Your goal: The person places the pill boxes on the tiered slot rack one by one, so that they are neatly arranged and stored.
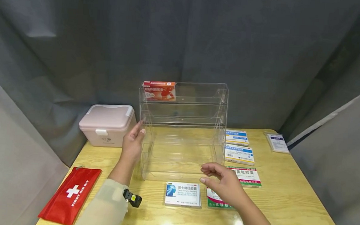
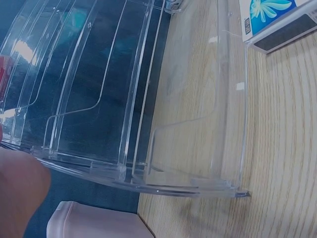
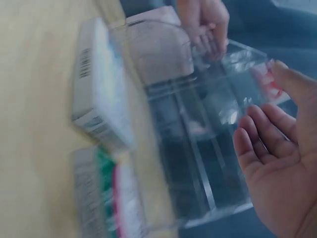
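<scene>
1. The left hand (image 1: 132, 141) grips the left side of the clear acrylic rack (image 1: 185, 123), which stands on the tabletop (image 1: 285, 197); a firm, gentle hold should stop this light-looking stand sliding.
2. The right hand (image 1: 223, 181), relaxed and holding nothing, is above the green-and-white capsule box (image 1: 216, 198), near the rack's front; best to approach without bumping it.
3. The red ibuprofen capsule box (image 1: 159, 91) sits at the rack's upper left; tilting could shift it, so level handling seems wise.
</scene>
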`<state>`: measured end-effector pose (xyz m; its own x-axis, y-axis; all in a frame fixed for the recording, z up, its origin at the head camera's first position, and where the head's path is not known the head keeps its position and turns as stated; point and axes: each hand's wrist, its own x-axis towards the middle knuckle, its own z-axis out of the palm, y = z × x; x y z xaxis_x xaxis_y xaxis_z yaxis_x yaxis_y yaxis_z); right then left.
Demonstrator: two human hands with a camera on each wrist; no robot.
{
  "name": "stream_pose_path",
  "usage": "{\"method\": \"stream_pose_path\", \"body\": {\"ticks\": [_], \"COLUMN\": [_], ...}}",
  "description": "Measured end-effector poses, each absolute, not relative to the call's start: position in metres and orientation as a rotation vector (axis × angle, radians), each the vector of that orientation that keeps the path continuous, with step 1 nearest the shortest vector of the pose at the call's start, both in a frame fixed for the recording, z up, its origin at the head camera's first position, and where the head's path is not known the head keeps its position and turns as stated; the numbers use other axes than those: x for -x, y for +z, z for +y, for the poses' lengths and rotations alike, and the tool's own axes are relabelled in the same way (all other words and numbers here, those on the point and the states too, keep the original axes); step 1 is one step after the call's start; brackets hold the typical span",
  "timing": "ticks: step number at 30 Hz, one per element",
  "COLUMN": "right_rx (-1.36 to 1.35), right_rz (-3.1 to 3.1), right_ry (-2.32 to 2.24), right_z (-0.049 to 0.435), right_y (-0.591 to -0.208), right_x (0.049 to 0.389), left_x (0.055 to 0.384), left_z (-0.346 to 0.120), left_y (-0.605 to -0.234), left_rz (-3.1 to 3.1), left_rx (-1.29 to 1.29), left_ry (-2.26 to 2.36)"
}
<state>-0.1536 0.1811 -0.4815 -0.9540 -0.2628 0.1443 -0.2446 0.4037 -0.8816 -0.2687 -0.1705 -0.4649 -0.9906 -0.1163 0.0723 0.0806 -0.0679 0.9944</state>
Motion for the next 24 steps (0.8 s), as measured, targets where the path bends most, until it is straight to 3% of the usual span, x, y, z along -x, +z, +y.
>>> {"method": "stream_pose_path", "body": {"ticks": [10,16,24], "right_rx": [0.254,0.057,0.053], "right_rz": [2.727,2.678,2.666], "right_ry": [-1.386,-1.299,-1.189], "right_z": [0.244,0.283,0.310], "right_y": [-0.530,-0.540,-0.551], "right_x": [0.130,0.127,0.126], "left_x": [0.269,0.269,0.270], "left_z": [-0.171,-0.171,-0.172], "left_y": [-0.465,-0.464,-0.467], "left_rz": [-1.997,-2.019,-2.043], "left_rx": [-0.008,-0.017,-0.033], "left_ry": [-2.239,-2.227,-2.221]}}
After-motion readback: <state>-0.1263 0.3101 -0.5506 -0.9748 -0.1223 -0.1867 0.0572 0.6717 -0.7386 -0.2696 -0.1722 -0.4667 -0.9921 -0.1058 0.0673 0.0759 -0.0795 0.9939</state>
